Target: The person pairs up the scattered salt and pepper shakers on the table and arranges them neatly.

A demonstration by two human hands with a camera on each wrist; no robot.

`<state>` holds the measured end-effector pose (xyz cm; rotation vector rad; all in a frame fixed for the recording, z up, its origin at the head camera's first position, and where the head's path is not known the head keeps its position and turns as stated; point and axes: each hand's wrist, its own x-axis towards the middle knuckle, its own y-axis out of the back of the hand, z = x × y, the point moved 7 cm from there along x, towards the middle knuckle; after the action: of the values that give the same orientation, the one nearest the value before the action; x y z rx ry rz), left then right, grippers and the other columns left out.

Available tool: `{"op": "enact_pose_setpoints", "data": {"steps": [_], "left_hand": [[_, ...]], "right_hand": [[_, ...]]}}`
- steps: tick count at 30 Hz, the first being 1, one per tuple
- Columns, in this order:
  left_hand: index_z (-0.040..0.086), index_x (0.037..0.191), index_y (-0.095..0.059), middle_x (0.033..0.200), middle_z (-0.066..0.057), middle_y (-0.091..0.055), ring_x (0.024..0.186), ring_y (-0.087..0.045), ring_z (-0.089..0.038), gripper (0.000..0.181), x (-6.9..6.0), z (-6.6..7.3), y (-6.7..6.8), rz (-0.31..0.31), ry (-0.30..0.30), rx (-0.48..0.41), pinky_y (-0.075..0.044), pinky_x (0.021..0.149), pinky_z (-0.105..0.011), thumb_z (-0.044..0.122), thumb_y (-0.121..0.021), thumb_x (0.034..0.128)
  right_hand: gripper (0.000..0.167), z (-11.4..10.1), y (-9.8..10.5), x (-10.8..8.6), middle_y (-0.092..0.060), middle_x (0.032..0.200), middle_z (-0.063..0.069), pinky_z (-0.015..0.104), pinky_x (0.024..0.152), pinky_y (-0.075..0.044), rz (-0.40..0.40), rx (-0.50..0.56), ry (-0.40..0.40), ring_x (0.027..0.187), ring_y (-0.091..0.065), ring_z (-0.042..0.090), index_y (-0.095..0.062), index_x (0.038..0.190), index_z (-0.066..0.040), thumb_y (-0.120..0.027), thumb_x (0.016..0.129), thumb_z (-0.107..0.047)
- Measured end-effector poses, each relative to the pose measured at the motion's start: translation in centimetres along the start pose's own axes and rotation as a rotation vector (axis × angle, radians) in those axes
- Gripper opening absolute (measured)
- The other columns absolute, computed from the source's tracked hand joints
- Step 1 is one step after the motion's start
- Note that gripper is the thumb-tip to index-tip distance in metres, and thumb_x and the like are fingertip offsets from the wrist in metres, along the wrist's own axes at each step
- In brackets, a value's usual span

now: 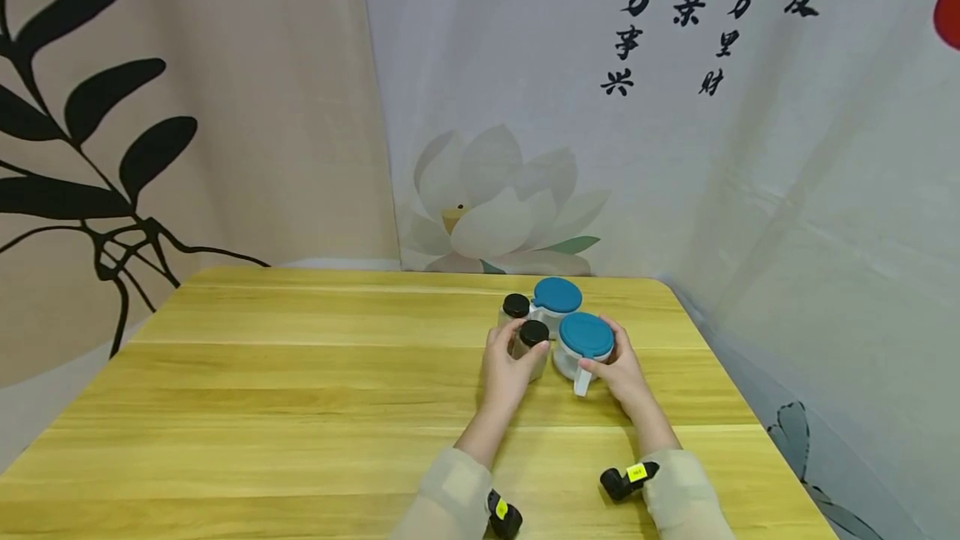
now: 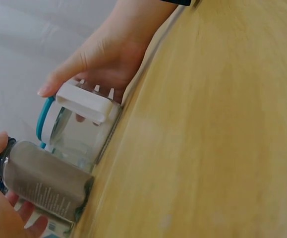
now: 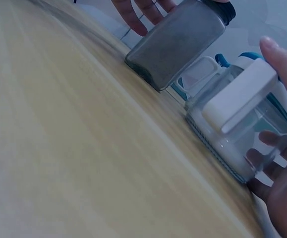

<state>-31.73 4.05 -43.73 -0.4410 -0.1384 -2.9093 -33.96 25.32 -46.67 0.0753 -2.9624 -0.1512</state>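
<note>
In the head view, my left hand (image 1: 504, 367) grips a spice jar (image 1: 534, 333) with a black screw lid. Grey-brown contents show through its clear wall in the left wrist view, and its base meets or nearly meets the table. Just to the right, my right hand (image 1: 624, 372) holds a clear glass seasoning jar (image 1: 587, 335) with a blue lid and white handle; the thumb lies by the handle and the fingers wrap the far side. Close behind stand a second black-lidded jar (image 1: 516, 305) and a second blue-lidded jar (image 1: 557, 295), partly hidden by the front ones.
The wooden table (image 1: 300, 407) has its back edge shortly behind the jars. A printed cloth (image 1: 480, 65) hangs behind it and along the right side. Each forearm wears a small black camera, the left one (image 1: 504, 515) low near the table's front.
</note>
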Motion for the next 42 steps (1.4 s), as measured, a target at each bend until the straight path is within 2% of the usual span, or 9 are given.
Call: {"op": "enact_pose_setpoints", "data": {"steps": [5,10,13,20,26,34,42], "left_hand": [[0.005,0.12,-0.064,0.109,-0.009,-0.054,0.1,-0.053,-0.027,0.047,-0.2,0.1,0.3,-0.005,-0.041,0.008,-0.045,0.087,-0.044,0.019,-0.081,0.0782],[0.004,0.121,-0.063,0.109,-0.009,-0.054,0.099,-0.051,-0.026,0.049,-0.3,0.2,0.4,-0.024,-0.049,0.001,-0.044,0.085,-0.042,0.019,-0.081,0.0784],[0.004,0.121,-0.063,0.11,-0.01,-0.054,0.099,-0.051,-0.026,0.048,-0.3,0.2,0.4,-0.04,-0.046,-0.004,-0.044,0.085,-0.042,0.018,-0.08,0.079],[0.005,0.12,-0.063,0.109,-0.008,-0.053,0.1,-0.051,-0.026,0.046,-0.2,0.3,0.4,-0.074,-0.045,0.006,-0.043,0.084,-0.04,0.018,-0.08,0.0793],[0.005,0.12,-0.063,0.104,-0.007,-0.053,0.096,-0.051,-0.026,0.046,-0.1,0.7,0.8,-0.086,-0.05,0.005,-0.044,0.08,-0.04,0.017,-0.08,0.0796],[0.008,0.12,-0.063,0.104,-0.007,-0.052,0.096,-0.05,-0.025,0.042,0.1,1.2,1.3,-0.099,-0.052,-0.019,-0.043,0.08,-0.039,0.018,-0.078,0.0819],[0.008,0.12,-0.063,0.105,-0.008,-0.053,0.096,-0.051,-0.027,0.043,0.4,1.4,1.9,-0.083,-0.045,-0.034,-0.045,0.077,-0.037,0.017,-0.078,0.0811]], "right_hand": [[0.086,0.6,0.2,-0.1,-0.029,0.15,0.017,0.02,0.099,-0.032,0.016,-0.004,-0.019,0.132,-0.033,0.028,-0.018,0.151,-0.009,-0.07,0.084,0.003],[0.085,-0.8,0.0,-0.6,-0.027,0.15,0.02,0.042,0.108,-0.025,0.027,0.001,-0.03,0.132,-0.031,0.032,-0.019,0.15,-0.007,-0.07,0.083,0.005],[0.084,-1.8,-0.3,-0.9,-0.027,0.149,0.023,0.048,0.109,-0.021,0.032,-0.005,-0.017,0.132,-0.031,0.035,-0.02,0.149,-0.004,-0.07,0.082,0.006],[0.083,-2.3,-0.4,-1.0,-0.028,0.149,0.023,0.05,0.109,-0.022,0.043,-0.006,-0.002,0.131,-0.031,0.036,-0.023,0.148,-0.004,-0.07,0.081,0.006],[0.084,-2.2,-0.3,-1.0,-0.027,0.15,0.022,0.054,0.109,-0.019,0.051,-0.019,-0.004,0.133,-0.029,0.037,-0.024,0.148,-0.004,-0.072,0.081,0.004],[0.083,-2.2,-0.1,-0.9,-0.027,0.15,0.022,0.057,0.109,-0.015,0.053,-0.028,0.014,0.135,-0.025,0.037,-0.024,0.148,-0.003,-0.073,0.08,0.002],[0.079,-0.4,0.7,-0.2,-0.033,0.148,0.017,0.051,0.11,-0.016,0.113,-0.035,0.009,0.134,-0.029,0.03,-0.028,0.147,-0.009,-0.073,0.083,-0.001]]}}
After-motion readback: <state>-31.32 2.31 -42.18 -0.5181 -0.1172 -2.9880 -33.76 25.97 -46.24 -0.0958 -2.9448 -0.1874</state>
